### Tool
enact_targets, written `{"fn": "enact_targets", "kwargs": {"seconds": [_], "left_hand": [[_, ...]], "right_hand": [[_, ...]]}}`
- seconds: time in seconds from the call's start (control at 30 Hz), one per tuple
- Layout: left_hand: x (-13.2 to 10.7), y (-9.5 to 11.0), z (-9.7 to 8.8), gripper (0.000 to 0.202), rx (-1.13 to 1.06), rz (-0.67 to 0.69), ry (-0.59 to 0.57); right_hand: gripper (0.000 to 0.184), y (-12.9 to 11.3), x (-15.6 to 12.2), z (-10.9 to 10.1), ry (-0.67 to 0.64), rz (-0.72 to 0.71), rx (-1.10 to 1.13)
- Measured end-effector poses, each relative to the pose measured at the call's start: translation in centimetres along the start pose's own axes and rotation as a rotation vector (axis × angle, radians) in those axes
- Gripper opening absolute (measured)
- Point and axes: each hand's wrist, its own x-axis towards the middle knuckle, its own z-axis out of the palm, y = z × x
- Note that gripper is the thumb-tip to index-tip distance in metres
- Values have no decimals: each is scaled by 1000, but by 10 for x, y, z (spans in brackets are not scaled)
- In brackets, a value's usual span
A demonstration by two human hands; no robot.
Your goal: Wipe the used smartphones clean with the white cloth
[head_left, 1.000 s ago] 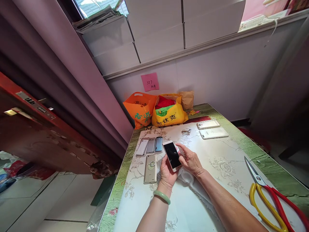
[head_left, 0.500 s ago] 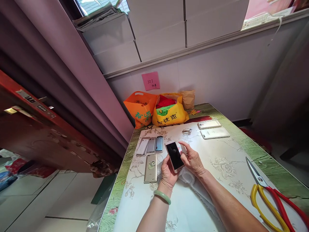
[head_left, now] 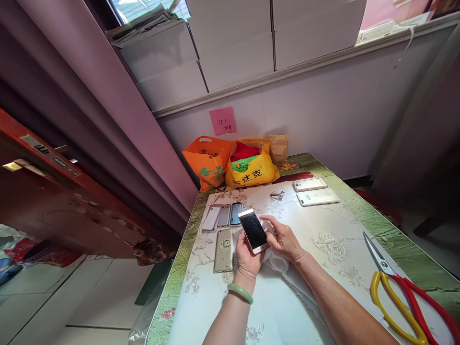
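Note:
A smartphone (head_left: 253, 231) with a dark screen and pale frame lies tilted in my left hand (head_left: 249, 261), face up, with the fingers closed around its lower part. My right hand (head_left: 286, 243) is at the phone's right edge, index finger bent and thumb close to the frame. Something small and whitish-pink shows between those fingers; I cannot make out what it is. Under my right wrist a white cloth (head_left: 282, 266) lies crumpled on the table. Just left of my hands is a gold phone (head_left: 223, 251) with a cartoon on its back.
Several phones lie in a case-like group (head_left: 223, 215) at left, and two pale phones (head_left: 318, 196) at back right. Large scissors (head_left: 386, 270) with red and yellow handles lie at right. An orange bag (head_left: 206, 160) and a yellow bag (head_left: 251, 175) stand against the wall.
The phone has shifted slightly left and up, showing more of its screen and its top edge. My right hand has moved left along with it, fingers still at its edge.

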Motion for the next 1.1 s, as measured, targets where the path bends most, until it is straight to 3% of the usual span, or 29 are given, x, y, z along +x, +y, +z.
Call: {"fn": "enact_targets", "kwargs": {"seconds": [0.1,0.2,0.43,0.53,0.63,0.73,0.8,0.87,0.97,1.03,1.1], "left_hand": [[-3,1,1,36,-13,-11,-69],[-4,1,1,38,-23,-14,-58],[-2,1,-4,38,-7,-12,-62],[-1,1,-6,40,12,-7,-74],[-2,2,-6,41,11,-14,-79],[-6,8,-5,41,-22,-29,-66],[-9,15,-7,41,-43,-22,-59],[-12,20,-9,40,-47,0,-43],[-15,25,-13,39,-44,45,12],[-15,24,-15,39,-46,74,49],[-14,23,-14,39,-44,98,66]], "right_hand": [[58,15,5,-3,202,129,16],[59,41,11,-7,370,232,-115],[38,83,16,-12,371,311,-264],[38,87,16,-9,350,318,-283],[52,84,16,-10,363,289,-287],[59,71,10,-20,568,194,-298],[47,55,1,-26,681,85,-292],[32,35,-12,-27,592,-39,-268],[23,4,-31,-14,170,-174,-256],[25,-11,-37,2,-45,-198,-321],[27,-22,-38,16,-143,-158,-425]]}}
